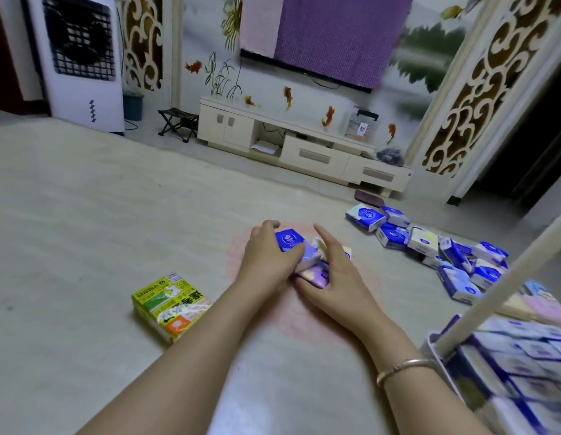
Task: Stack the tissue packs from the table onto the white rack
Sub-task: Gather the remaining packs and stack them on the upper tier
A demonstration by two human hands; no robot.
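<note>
The pale table (116, 215) fills most of the view, running from 6 o'clock up past the centre. Beyond its far edge, at 1 o'clock, a low cream TV cabinet (304, 146) stands against a painted wall, with a white air cooler (81, 58) at 11 o'clock and a small folding stool (179, 122) between them.

At 4 o'clock, the white rack (436, 343) shows a corner of its tray and one slanting white pole (505, 271); blue-and-white tissue packs already fill that tray (530, 365), though they are blurred. A loose heap of tissue packs (445, 249) lies on the table at 3 o'clock, tumbled at mixed angles and well apart from the hands.

At 8 o'clock a yellow-green carton (169, 304) lies flat on the table, near the left forearm but not touching it.

Just above centre, both hands meet around a small cluster of packs (307, 262). The left hand (266, 259) curls over a blue pack (290, 240) from the 9 o'clock side, fingers wrapped on it. The right hand (335, 277) presses against the cluster from the 3 o'clock side, index finger stretched out toward 12 o'clock, the other fingers bent onto the lower, purplish pack (313, 273). A thin bracelet (404, 368) circles the right wrist.
</note>
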